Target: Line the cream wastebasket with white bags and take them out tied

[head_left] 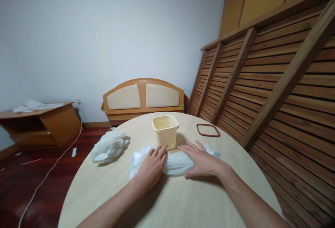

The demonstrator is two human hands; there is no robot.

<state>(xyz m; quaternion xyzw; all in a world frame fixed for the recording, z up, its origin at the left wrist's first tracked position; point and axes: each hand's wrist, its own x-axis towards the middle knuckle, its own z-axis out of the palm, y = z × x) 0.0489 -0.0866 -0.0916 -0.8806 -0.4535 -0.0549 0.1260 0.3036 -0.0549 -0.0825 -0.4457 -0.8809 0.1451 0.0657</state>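
A white plastic bag [176,163] lies flattened across the middle of the round table [167,200]. My left hand [152,167] rests flat on its left part, fingers stretched out. My right hand [201,160] lies flat on its right part, fingers spread and pointing left. Just behind the bag stands a pale yellow square container [165,131], open at the top, close to my left fingertips. A brown square sealing ring [208,130] lies on the table to the container's right.
A second crumpled white bag [109,146] sits at the table's left edge. A slatted wooden bed frame [274,81] leans along the right. A headboard [142,98] stands behind the table, a low wooden cabinet [39,123] at left, a cable [49,175] on the floor.
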